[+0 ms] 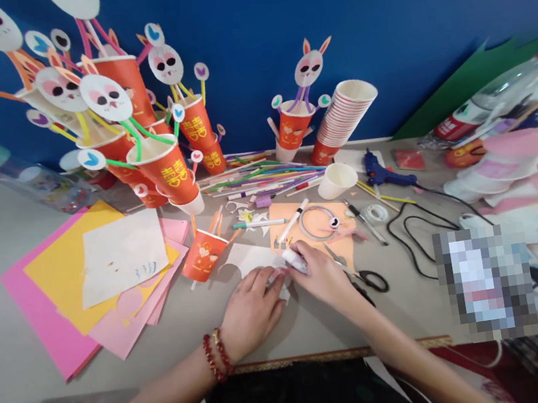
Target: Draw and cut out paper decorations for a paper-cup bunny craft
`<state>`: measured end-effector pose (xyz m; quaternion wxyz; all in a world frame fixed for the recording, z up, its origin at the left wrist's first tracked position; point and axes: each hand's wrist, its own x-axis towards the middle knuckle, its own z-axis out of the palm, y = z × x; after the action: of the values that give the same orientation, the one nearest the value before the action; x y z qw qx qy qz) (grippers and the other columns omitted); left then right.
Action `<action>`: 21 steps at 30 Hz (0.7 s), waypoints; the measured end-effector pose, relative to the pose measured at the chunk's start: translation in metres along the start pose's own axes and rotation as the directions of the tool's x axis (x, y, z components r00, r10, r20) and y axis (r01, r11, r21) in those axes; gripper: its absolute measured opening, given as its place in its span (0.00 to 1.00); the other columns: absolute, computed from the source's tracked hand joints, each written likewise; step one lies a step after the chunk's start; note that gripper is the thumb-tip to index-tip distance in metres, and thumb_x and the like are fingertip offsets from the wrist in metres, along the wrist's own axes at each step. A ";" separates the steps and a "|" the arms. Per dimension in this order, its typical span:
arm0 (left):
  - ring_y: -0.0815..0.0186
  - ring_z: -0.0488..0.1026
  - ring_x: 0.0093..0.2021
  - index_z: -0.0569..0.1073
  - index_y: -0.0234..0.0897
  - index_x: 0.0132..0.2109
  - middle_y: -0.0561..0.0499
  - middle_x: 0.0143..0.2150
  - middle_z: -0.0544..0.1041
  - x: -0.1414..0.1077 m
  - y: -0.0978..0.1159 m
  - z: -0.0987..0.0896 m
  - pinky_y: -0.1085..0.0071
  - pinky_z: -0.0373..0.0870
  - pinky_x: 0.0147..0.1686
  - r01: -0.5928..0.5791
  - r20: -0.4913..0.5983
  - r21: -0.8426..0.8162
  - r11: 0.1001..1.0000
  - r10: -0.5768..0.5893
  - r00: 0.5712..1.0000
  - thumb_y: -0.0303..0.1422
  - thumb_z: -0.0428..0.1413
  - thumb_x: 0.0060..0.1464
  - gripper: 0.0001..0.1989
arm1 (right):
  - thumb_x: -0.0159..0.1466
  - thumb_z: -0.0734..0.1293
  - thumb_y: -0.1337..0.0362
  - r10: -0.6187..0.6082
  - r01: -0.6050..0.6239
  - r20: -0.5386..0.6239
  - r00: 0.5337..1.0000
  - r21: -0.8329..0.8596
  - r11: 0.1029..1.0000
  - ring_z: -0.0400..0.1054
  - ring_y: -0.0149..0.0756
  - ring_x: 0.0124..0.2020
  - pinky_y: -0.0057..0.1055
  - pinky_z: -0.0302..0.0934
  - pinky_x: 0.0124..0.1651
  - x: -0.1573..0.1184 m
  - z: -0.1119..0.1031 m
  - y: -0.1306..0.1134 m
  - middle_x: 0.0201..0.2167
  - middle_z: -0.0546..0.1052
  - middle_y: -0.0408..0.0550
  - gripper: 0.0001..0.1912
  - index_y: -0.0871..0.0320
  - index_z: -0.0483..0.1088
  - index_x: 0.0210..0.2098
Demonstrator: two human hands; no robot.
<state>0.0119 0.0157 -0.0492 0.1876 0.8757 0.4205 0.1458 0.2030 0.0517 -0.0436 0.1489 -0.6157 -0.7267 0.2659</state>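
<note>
My left hand point(254, 308), with red bead bracelets on its wrist, lies on the table by a cut piece of white paper point(250, 258). Its fingertips press on something small that they mostly hide. My right hand point(321, 273) is closed around a small white bottle point(295, 261), tilted toward the left fingertips. Just beyond the hands is an orange sheet point(348, 225) with a white marker point(293, 221) on it. Black-handled scissors point(372, 280) lie right of my right hand. An orange-red paper cup point(205, 257) with orange sticks stands left of the white paper.
Decorated rabbit cups point(164, 173) crowd the back left, near coloured sheets point(59, 320). Behind the orange sheet are pipe cleaners point(260, 177), stacked cups point(345, 119) and a blue glue gun point(386, 174) with a looping cord. Bottles and pink-and-white pieces fill the right side.
</note>
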 end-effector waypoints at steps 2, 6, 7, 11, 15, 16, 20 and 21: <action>0.53 0.64 0.56 0.62 0.37 0.61 0.41 0.56 0.67 0.000 0.000 0.000 0.53 0.66 0.56 0.003 0.002 0.001 1.000 -0.003 1.000 0.31 0.51 0.60 0.23 | 0.60 0.64 0.64 -0.004 0.004 0.000 1.000 -0.007 1.000 0.70 0.40 0.31 0.28 0.56 0.32 0.000 0.000 0.000 0.28 0.73 0.45 0.05 0.55 0.61 0.35; 0.53 0.63 0.57 0.62 0.38 0.61 0.41 0.56 0.67 -0.001 0.000 0.001 0.54 0.67 0.55 0.013 0.011 0.004 1.000 -0.013 1.000 0.31 0.51 0.60 0.23 | 0.60 0.63 0.65 -0.021 0.021 -0.002 1.000 0.004 1.000 0.69 0.40 0.31 0.28 0.56 0.33 0.000 0.000 0.001 0.29 0.73 0.44 0.05 0.54 0.61 0.36; 0.53 0.64 0.56 0.62 0.38 0.61 0.42 0.56 0.67 -0.001 0.000 0.001 0.54 0.67 0.55 0.012 0.009 0.005 1.000 -0.012 1.000 0.31 0.52 0.60 0.23 | 0.60 0.63 0.65 -0.024 0.024 -0.003 1.000 0.012 1.000 0.69 0.40 0.31 0.28 0.56 0.33 0.000 0.001 0.001 0.28 0.73 0.44 0.05 0.54 0.61 0.35; 0.53 0.64 0.57 0.63 0.37 0.61 0.41 0.56 0.67 -0.001 0.000 0.001 0.54 0.66 0.56 0.007 0.001 0.006 1.000 -0.007 1.000 0.31 0.52 0.60 0.23 | 0.61 0.63 0.65 -0.023 0.023 0.001 1.000 0.020 1.000 0.69 0.40 0.32 0.28 0.56 0.33 -0.001 0.001 0.002 0.29 0.73 0.45 0.05 0.54 0.61 0.36; 0.53 0.63 0.57 0.61 0.37 0.62 0.41 0.57 0.66 -0.001 0.000 0.001 0.53 0.66 0.56 0.006 0.013 0.002 1.000 -0.006 1.000 0.31 0.52 0.60 0.24 | 0.60 0.63 0.65 -0.019 0.018 0.002 1.000 0.018 1.000 0.69 0.39 0.31 0.28 0.56 0.33 -0.001 0.000 0.002 0.28 0.73 0.44 0.05 0.55 0.61 0.36; 0.53 0.63 0.57 0.61 0.38 0.63 0.41 0.57 0.66 -0.001 0.000 0.001 0.53 0.66 0.56 0.003 0.018 0.002 1.000 -0.003 1.000 0.31 0.52 0.60 0.24 | 0.60 0.63 0.66 -0.013 0.013 0.002 1.000 0.019 1.000 0.69 0.39 0.31 0.27 0.56 0.32 0.000 0.000 0.001 0.28 0.73 0.44 0.05 0.55 0.61 0.35; 0.53 0.63 0.57 0.61 0.39 0.62 0.42 0.57 0.66 -0.001 -0.001 0.001 0.53 0.66 0.56 -0.006 0.024 0.012 1.000 0.006 1.000 0.31 0.51 0.60 0.24 | 0.61 0.64 0.65 0.021 -0.021 -0.006 1.000 -0.025 0.999 0.70 0.40 0.30 0.27 0.54 0.31 0.000 0.001 -0.002 0.28 0.74 0.45 0.05 0.55 0.63 0.36; 0.52 0.63 0.57 0.62 0.39 0.62 0.42 0.57 0.66 -0.001 -0.001 0.001 0.53 0.66 0.56 -0.005 0.023 0.018 1.000 0.005 1.000 0.31 0.52 0.60 0.23 | 0.61 0.64 0.65 0.025 -0.026 -0.011 1.000 -0.041 0.999 0.70 0.40 0.31 0.27 0.54 0.31 0.000 0.002 -0.003 0.29 0.74 0.46 0.05 0.56 0.63 0.37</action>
<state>0.0111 0.0150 -0.0511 0.1841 0.8800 0.4173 0.1322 0.1996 0.0510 -0.0436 0.1366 -0.6292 -0.7232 0.2498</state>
